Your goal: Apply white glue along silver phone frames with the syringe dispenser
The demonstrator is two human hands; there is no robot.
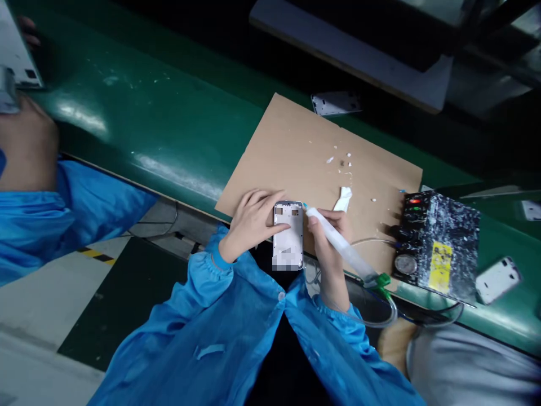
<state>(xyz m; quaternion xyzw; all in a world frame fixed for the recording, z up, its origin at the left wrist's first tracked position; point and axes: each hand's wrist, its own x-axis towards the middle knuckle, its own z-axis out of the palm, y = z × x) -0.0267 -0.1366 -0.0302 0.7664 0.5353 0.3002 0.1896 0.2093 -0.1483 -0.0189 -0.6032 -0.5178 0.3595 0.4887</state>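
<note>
Head view: left hand (250,224) fingers grip phone frame (288,234) at near edge of cardboard sheet (296,152); right hand (328,237) fingers clenched around glue dispenser (338,245), tip at frame's top right corner. Dispensing looks just started; remaining edges apparently undone.

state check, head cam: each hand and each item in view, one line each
left hand: fingers gripping the phone frame's left edge
right hand: holding the syringe like a pen
phone frame: held face up over the cardboard's near edge
syringe: tilted, tip at the frame's top right corner
cardboard sheet: flat on the belt, flecked white
control box: red and green lights lit
</note>
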